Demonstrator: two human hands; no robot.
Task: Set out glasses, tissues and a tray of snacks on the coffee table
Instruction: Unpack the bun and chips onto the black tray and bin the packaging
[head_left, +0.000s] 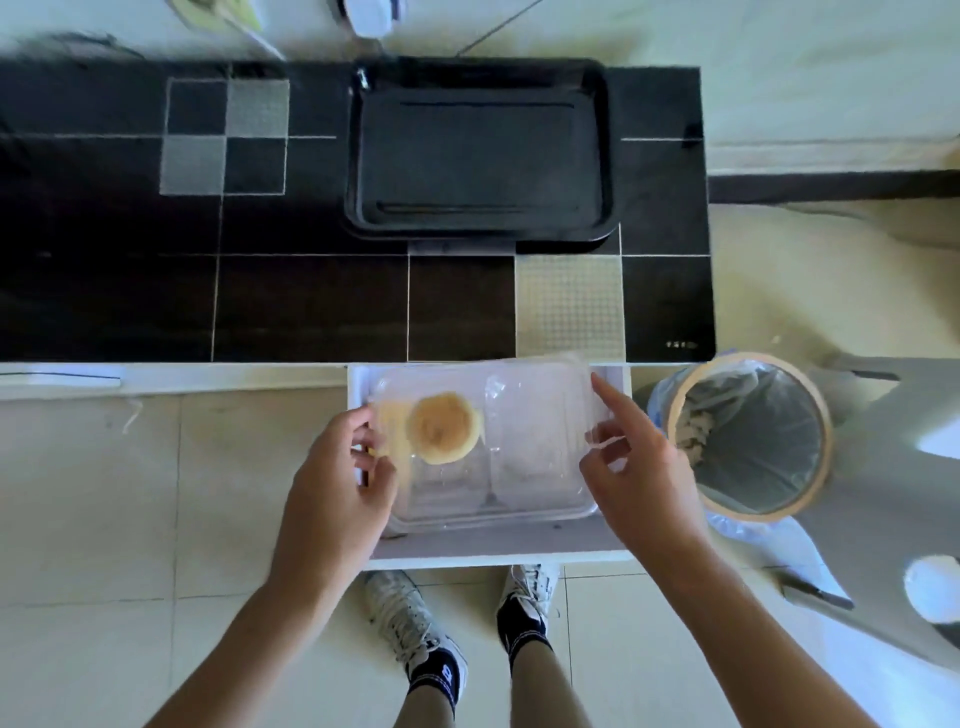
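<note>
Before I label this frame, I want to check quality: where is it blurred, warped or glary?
Head view: the far edge and the right hand are motion-smeared; wide-angle bending bows the table edges; the clear snack box lid reflects light, hazing its contents; the black tray stays fairly readable.

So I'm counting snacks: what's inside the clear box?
One round pastry shows in the left part of the clear box; the right part looks empty. The left hand covers the box's left edge, so anything there is hidden.
</note>
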